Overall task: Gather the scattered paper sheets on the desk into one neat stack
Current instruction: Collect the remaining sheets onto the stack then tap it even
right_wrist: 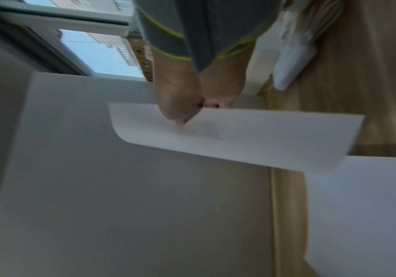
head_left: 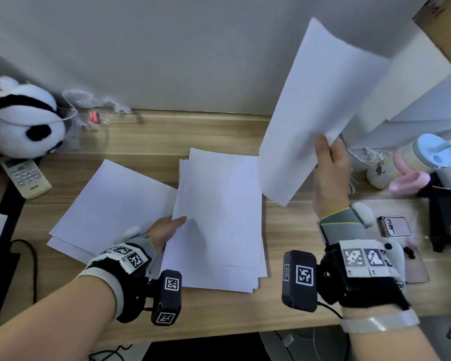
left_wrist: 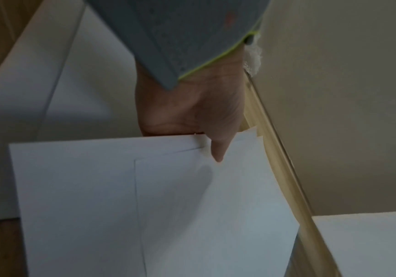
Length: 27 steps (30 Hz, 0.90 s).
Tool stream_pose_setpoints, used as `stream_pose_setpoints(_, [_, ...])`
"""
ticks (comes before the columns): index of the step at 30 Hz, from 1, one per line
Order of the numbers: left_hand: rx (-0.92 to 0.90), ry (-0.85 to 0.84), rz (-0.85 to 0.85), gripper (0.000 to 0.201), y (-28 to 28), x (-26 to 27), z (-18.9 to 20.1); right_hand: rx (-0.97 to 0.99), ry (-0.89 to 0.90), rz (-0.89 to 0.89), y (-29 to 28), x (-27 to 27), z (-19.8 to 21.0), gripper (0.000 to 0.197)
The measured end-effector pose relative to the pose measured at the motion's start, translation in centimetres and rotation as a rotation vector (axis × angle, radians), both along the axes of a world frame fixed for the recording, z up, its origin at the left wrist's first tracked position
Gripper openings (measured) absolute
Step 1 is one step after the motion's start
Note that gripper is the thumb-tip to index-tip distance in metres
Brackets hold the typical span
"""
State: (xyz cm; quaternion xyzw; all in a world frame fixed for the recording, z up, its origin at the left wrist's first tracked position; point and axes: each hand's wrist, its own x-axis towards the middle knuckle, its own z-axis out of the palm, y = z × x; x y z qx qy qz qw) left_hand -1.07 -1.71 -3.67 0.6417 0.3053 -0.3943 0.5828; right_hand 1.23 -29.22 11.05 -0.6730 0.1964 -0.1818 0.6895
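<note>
Head view: a person is standing over a wooden tabletop (head_left: 146, 131), gathering white sheets.
Right hand (head_left: 330, 175): it is pinching a lifted sheet (head_left: 310, 113) by its lower edge, thumb on top and fingers behind, holding it up in the air to the right of the pile.
Left hand (head_left: 168, 227): its thumb is lying on top of the main stack (head_left: 219, 217) at the left edge, with the fingers tucked beneath, so it is gripping that edge.
Loose sheets (head_left: 110, 204): two or so are lying to the left, partly under the stack's edge.
Stack condition: edges are fanning unevenly at the lower right corner.
Doing this step well: I'd say the lifted sheet is best lowered flat, corners matched to the top sheet, while the left hand is steadying the pile.
Nearby clutter: a remote control (head_left: 24, 175) and a panda plush (head_left: 24, 121) are sitting well apart on the left.
</note>
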Motion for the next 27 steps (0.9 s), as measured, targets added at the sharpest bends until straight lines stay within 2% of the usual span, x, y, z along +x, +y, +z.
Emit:
stream_pose_setpoints(5, [-0.066, 0.037, 0.135, 0.055, 0.4, 0.0, 0.4, 0.287, -0.079, 0.182, 0.3, 0.3, 1.9, 0.024])
stream_pose_setpoints(8, [-0.080, 0.018, 0.180, 0.060, 0.7, -0.2, 0.8, 0.397, 0.057, 0.220, -0.2, 0.4, 0.4, 0.022])
stream_pose_setpoints(12, [-0.077, 0.036, 0.205, 0.072, 1.3, -0.5, 0.9, 0.097, 0.424, 0.303, 0.1, -0.1, -3.7, 0.019])
stream_pose_setpoints(15, [-0.079, 0.065, 0.179, 0.079, 1.5, -0.7, 1.2, 0.001, 0.588, 0.337, 1.0, -0.6, -7.6, 0.022])
stream_pose_setpoints(19, [-0.094, 0.055, 0.185, 0.079, 1.5, -0.8, 1.0, -0.064, 0.707, 0.329, 2.1, -0.9, -11.4, 0.032])
stream_pose_setpoints(27, [-0.141, 0.026, 0.029, 0.047, 0.6, -1.3, 1.1, -0.190, 0.797, 0.256, 2.4, -1.5, -14.1, 0.033])
